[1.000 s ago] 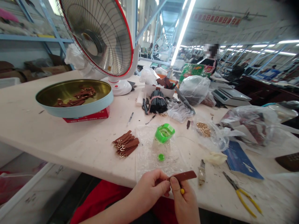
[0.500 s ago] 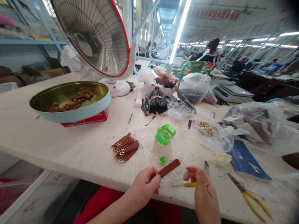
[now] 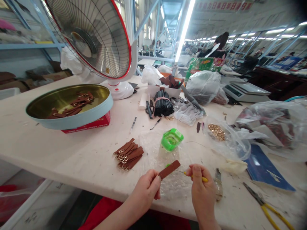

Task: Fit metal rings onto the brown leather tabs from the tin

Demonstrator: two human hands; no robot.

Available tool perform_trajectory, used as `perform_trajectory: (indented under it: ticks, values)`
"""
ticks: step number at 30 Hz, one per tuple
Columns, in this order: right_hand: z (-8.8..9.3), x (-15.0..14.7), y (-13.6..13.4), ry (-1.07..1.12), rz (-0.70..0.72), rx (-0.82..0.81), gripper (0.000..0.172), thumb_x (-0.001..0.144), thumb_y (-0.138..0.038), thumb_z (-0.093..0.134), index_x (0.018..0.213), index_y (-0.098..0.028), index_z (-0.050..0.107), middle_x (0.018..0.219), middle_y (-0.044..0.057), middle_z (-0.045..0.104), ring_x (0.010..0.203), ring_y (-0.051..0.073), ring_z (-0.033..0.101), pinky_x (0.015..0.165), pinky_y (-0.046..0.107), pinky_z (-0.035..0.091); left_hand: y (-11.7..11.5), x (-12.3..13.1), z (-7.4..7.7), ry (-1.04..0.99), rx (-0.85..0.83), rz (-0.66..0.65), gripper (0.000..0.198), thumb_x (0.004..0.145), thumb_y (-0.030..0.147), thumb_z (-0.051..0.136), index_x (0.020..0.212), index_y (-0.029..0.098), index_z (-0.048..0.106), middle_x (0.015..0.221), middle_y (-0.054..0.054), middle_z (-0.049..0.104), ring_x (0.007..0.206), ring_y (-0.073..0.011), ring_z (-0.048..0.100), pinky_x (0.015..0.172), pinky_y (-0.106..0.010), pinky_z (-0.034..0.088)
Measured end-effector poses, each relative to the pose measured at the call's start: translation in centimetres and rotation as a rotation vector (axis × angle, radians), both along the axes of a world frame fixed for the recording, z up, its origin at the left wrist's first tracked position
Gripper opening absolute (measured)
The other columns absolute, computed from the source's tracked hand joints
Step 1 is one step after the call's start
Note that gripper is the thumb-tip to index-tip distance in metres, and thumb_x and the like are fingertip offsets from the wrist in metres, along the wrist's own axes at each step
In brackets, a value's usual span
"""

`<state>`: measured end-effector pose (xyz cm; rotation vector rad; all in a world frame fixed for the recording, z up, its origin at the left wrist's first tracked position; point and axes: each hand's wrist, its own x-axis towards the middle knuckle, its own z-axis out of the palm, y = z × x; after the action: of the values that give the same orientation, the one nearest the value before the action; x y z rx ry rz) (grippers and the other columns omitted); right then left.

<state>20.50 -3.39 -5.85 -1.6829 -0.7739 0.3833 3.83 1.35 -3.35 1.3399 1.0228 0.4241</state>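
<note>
My left hand [image 3: 150,185] pinches one end of a flat brown leather strap [image 3: 169,169], which points up and to the right. In my right hand [image 3: 202,183] is a yellow-handled awl [image 3: 203,179], its thin metal shaft aimed left at the strap; whether the tip touches the strap I cannot tell. Just beyond the strap stands a green-topped clear container [image 3: 172,140]. A small green cap [image 3: 167,165] is partly hidden behind the strap. To the left lies a pile of brown straps with gold-coloured hooks [image 3: 129,154].
A round tin [image 3: 72,121] with more brown pieces rests on a red box at left, before a fan-shaped heater [image 3: 96,41]. Yellow-handled pliers [image 3: 268,206], a blue booklet [image 3: 266,169] and a bag of gold-coloured rings [image 3: 216,132] lie at right. A bundle of black strips [image 3: 163,103] stands behind.
My right hand has tightened its fingers round the awl and raised its shaft toward the strap. The strap has shifted slightly left and down in view. The camera view has shifted slightly.
</note>
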Motion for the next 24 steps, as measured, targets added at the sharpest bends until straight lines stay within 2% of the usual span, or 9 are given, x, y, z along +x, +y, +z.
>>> perform_trajectory:
  ticks: [6, 9, 11, 13, 16, 19, 21, 24]
  values:
    - [-1.9, -0.1, 1.4, -0.046, 0.061, -0.035, 0.037, 0.085, -0.053, 0.047, 0.073, -0.019, 0.056, 0.060, -0.001, 0.055, 0.058, 0.017, 0.050, 0.059, 0.029, 0.039, 0.7, 0.0, -0.4, -0.003, 0.005, 0.021, 0.024, 0.085, 0.037, 0.036, 0.069, 0.019, 0.041, 0.050, 0.005, 0.047, 0.052, -0.0110, 0.045, 0.059, -0.024, 0.036]
    - [-2.1, -0.2, 1.5, -0.032, 0.072, -0.035, 0.037, 0.084, -0.053, 0.047, 0.073, -0.019, 0.056, 0.060, -0.001, 0.055, 0.059, 0.018, 0.051, 0.060, 0.030, 0.039, 1.0, -0.2, -0.6, -0.008, 0.011, 0.046, 0.023, 0.083, 0.035, 0.037, 0.067, 0.019, 0.041, 0.049, 0.005, 0.047, 0.051, -0.0107, 0.044, 0.058, -0.024, 0.037]
    - [-1.4, -0.3, 1.0, -0.028, 0.056, -0.028, 0.037, 0.085, -0.054, 0.047, 0.074, -0.019, 0.056, 0.060, -0.001, 0.056, 0.060, 0.018, 0.051, 0.059, 0.030, 0.039, 1.1, -0.2, -0.8, -0.021, -0.017, 0.074, 0.021, 0.081, 0.035, 0.039, 0.067, 0.019, 0.041, 0.048, 0.005, 0.047, 0.049, -0.0101, 0.044, 0.055, -0.024, 0.037]
    - [0.1, -0.5, 0.2, 0.010, 0.011, 0.001, 0.037, 0.085, -0.054, 0.047, 0.072, -0.020, 0.055, 0.060, -0.001, 0.055, 0.059, 0.016, 0.048, 0.058, 0.028, 0.037, 1.1, -0.2, -0.8, -0.053, -0.066, 0.102, 0.021, 0.078, 0.036, 0.042, 0.067, 0.019, 0.041, 0.050, 0.005, 0.047, 0.048, -0.0096, 0.045, 0.053, -0.023, 0.037]
    - [3.0, -1.1, -1.2, 0.200, -0.031, 0.174, 0.038, 0.084, -0.054, 0.051, 0.065, -0.020, 0.053, 0.055, -0.004, 0.050, 0.054, 0.013, 0.041, 0.054, 0.026, 0.033, 0.7, -0.1, -0.5, -0.101, -0.139, 0.086, 0.023, 0.076, 0.039, 0.046, 0.068, 0.018, 0.043, 0.052, 0.005, 0.048, 0.049, -0.0091, 0.046, 0.052, -0.023, 0.036]
    - [5.2, -1.9, -2.2, 0.334, -0.009, 0.334, 0.039, 0.082, -0.052, 0.055, 0.059, -0.020, 0.053, 0.052, -0.004, 0.047, 0.053, 0.012, 0.038, 0.051, 0.025, 0.030, 0.0, 0.1, 0.2, -0.140, -0.183, 0.024, 0.026, 0.075, 0.042, 0.048, 0.070, 0.017, 0.044, 0.052, 0.005, 0.048, 0.049, -0.0085, 0.045, 0.053, -0.023, 0.036]
    - [5.7, -2.4, -2.4, 0.343, 0.004, 0.359, 0.038, 0.083, -0.051, 0.055, 0.060, -0.020, 0.053, 0.052, -0.004, 0.047, 0.055, 0.012, 0.039, 0.051, 0.025, 0.031, -0.4, 0.0, 0.7, -0.159, -0.187, -0.002, 0.029, 0.076, 0.044, 0.049, 0.071, 0.016, 0.045, 0.052, 0.005, 0.049, 0.049, -0.0082, 0.045, 0.053, -0.022, 0.036]
    - [5.6, -2.9, -2.4, 0.375, 0.044, 0.375, 0.037, 0.085, -0.049, 0.053, 0.063, -0.020, 0.054, 0.053, -0.004, 0.047, 0.054, 0.012, 0.038, 0.051, 0.024, 0.031, -1.1, -0.2, 1.2, -0.173, -0.170, -0.019, 0.031, 0.076, 0.046, 0.049, 0.071, 0.016, 0.046, 0.053, 0.004, 0.049, 0.050, -0.0082, 0.045, 0.054, -0.023, 0.036]
